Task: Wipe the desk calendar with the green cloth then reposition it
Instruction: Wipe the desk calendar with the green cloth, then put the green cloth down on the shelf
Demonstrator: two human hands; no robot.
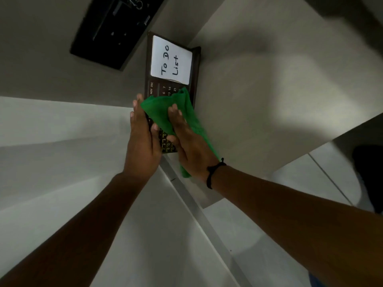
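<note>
A dark brown desk calendar [153, 88] stands on the desk, with month names and date numbers on its face and a white "To Do List" note pad [171, 60] on its far half. My right hand [186, 146] presses a green cloth [163, 112] flat against the calendar's near half. My left hand [143, 137] holds the calendar's left edge, fingers stretched along the side and thumb on the face. The cloth hangs down under my right palm to the wrist. A black cord is tied round my right wrist.
A black flat device [112, 30] lies at the far left of the calendar. The grey desk surface [269, 90] runs to the right. A lighter panel [51, 125] and a metal strip [192, 201] lie nearer to me.
</note>
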